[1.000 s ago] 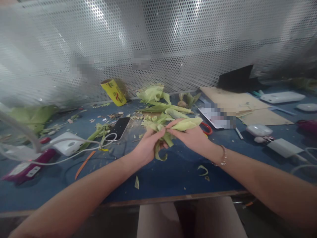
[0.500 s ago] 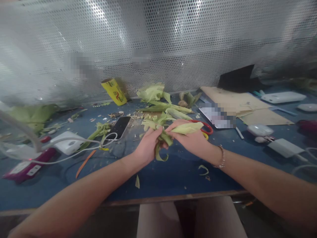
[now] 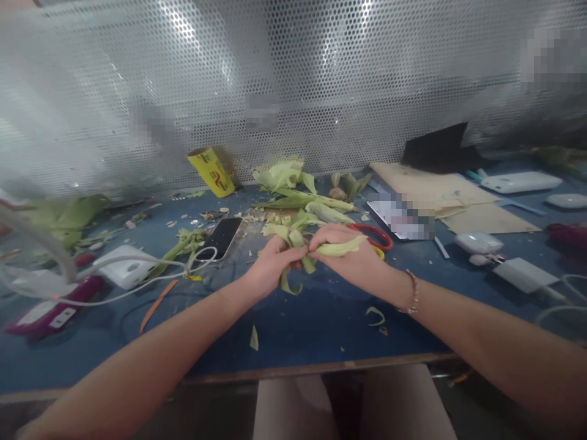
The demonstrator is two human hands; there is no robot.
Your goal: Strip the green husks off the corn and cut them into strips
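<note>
My left hand (image 3: 270,266) is closed around a bundle of curled corn husk strips (image 3: 293,241) with a thick green part. My right hand (image 3: 346,260) pinches a pale corn husk leaf (image 3: 342,247), which lies across the back of that hand with its tip to the right. Both hands' fingertips meet at the bundle, and the pinch point is partly hidden. One curled strip (image 3: 290,284) dangles below my left hand. Just behind the hands lie more corn husks (image 3: 316,201). Red handles (image 3: 376,237), perhaps of scissors, show partly behind my right hand.
A phone (image 3: 222,237), a white adapter (image 3: 123,264), a cable and a purple power strip (image 3: 55,308) are on the left. A yellow tube (image 3: 211,172) leans near the perforated panel (image 3: 298,79). Cardboard (image 3: 426,183) and white gadgets (image 3: 523,181) lie at right. Scraps litter the blue table.
The husk leaf in my right hand has swung lower, its tip nearer the hand. My left thumb has moved right against my right fingertips, and the bundle has turned slightly.
</note>
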